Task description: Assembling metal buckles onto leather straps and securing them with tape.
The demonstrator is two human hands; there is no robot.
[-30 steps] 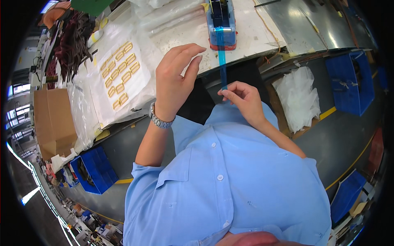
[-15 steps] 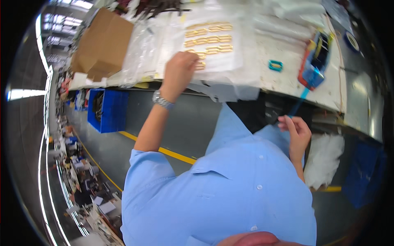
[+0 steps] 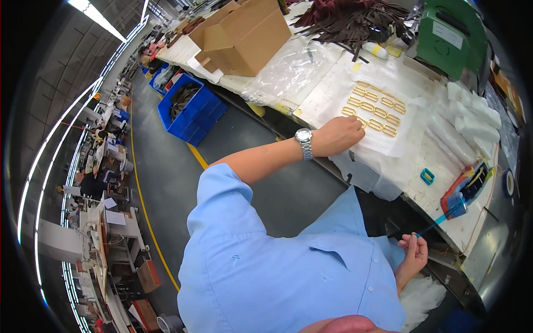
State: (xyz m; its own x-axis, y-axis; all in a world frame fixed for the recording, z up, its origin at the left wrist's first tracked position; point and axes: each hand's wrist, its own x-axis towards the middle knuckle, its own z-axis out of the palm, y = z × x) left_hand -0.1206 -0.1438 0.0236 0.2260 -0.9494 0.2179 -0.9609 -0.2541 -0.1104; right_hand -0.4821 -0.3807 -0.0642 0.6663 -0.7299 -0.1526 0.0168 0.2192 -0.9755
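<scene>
Several gold oval-looped metal pieces, like buckles (image 3: 383, 114), lie in rows on a white sheet (image 3: 388, 145) on the bench. Over the near left end of these rows is my left hand (image 3: 337, 136), its fingers closed with their tips down at the gold pieces. What is between those fingertips is hidden. My right hand (image 3: 412, 256), low by the bench's front edge, pinches the end of a blue tape strip (image 3: 438, 220). That strip runs taut from a tape dispenser (image 3: 465, 188). A small teal buckle-shaped piece (image 3: 427, 176) lies between the dispenser and the sheet.
A cardboard box (image 3: 244, 41) and clear plastic wrap (image 3: 291, 69) occupy the bench's left part. Dark strips (image 3: 355, 25) and a green machine (image 3: 451, 39) stand behind. White foam rolls (image 3: 452, 133) lie right. A blue crate (image 3: 191, 108) stands on the floor beside the bench.
The view has turned, so the bench now slants down to the right. My left hand stays at the near left end of the gold pieces; my right hand still grips the tape end.
</scene>
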